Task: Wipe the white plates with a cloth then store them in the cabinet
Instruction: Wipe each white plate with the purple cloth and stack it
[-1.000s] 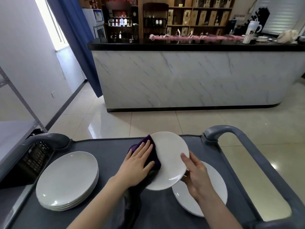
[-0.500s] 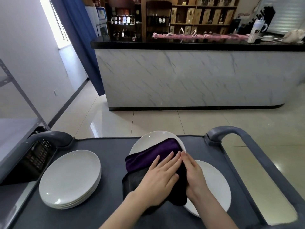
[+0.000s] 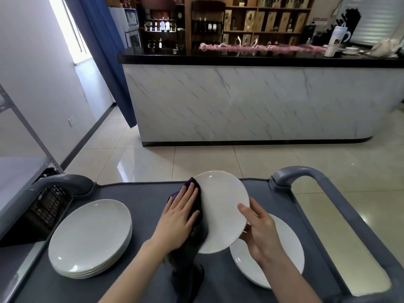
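Plate [image 3: 220, 211] held tilted on edge above the cart [image 3: 135, 193], near its middle; head view only. It is gripped at its right rim by the right hand [image 3: 260, 232], thumb on the face, fingers curled behind. The cloth [image 3: 197, 204] is pressed to its left side by the left hand [image 3: 179, 217], fingers straight and flat; a tail of cloth hangs to the cart top. Risk judged: with one rim grip on a glazed plate, a hard sideways push could twist it loose onto the right plates [image 3: 282, 254] just below and chip them. The hanging tail could snag. A stack [image 3: 89, 237] lies left, well apart. Raised handles [image 3: 301, 173] bound the far corners; open floor lies beyond, up to the counter [image 3: 251, 101]. No cabinet can be identified.
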Demonstrator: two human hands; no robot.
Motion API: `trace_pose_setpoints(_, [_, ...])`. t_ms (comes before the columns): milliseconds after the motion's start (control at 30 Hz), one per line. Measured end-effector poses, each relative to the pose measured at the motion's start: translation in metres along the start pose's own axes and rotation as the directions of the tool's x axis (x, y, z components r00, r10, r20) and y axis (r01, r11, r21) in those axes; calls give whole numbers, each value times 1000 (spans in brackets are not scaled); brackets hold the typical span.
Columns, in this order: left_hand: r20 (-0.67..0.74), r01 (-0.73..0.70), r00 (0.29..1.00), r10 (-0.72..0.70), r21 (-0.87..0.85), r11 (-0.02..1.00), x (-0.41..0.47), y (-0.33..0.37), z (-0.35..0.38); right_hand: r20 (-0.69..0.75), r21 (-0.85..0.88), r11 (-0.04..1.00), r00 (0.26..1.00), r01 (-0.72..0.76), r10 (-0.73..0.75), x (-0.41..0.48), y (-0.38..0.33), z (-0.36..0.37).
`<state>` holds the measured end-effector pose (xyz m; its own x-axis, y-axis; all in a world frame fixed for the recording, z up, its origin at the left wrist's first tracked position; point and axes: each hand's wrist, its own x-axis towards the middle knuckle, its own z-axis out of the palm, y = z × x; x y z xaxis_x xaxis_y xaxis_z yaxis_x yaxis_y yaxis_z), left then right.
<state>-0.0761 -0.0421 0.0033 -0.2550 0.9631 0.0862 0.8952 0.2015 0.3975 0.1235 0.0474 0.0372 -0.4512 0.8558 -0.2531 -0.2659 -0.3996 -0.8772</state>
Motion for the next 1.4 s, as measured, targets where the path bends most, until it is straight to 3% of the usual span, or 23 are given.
trace_pose_setpoints(100, [11,-22,1000,24,-138,990,-28,4,10,-55,5,1000,998,19,-19,7,-6,-5])
trace_pose_setpoints(367, [34,-133,990,134,-46,990,-37,70,21,0,66,997,1000,-25,25,8,6,10])
trace_pose_setpoints(567, [21,-134,991,136,-69,989,4,54,2,85,11,996,992,-93,92,-5,21,18])
trace_pose_setpoints(667, [-7,-48,999,48,-74,996,15,37,-6,120,-79,994,989,-77,87,-12,19,17])
trace_pose_setpoints(767, [-60,38,997,-47,-150,988,21,19,-12,190,-241,970,982,32,15,-17,13,12])
trace_pose_setpoints(833, [-72,39,996,-58,-251,967,24,11,-16,249,-417,890,965,187,-87,-15,6,6])
trace_pose_setpoints(900, [-97,17,994,-56,-364,931,21,7,-19,320,-590,737,933,331,-163,-11,0,3])
trace_pose_setpoints(1100, [-107,-37,994,-26,-545,838,0,15,-27,377,-797,382,879,468,-292,4,-17,5])
trace_pose_setpoints(1233, [77,57,997,-2,-719,692,-7,22,-37,471,-799,296,851,523,-231,10,-25,7])
trace_pose_setpoints(1400, [-109,-146,989,103,-535,832,-4,27,-35,531,-758,328,826,564,-192,14,-30,15])
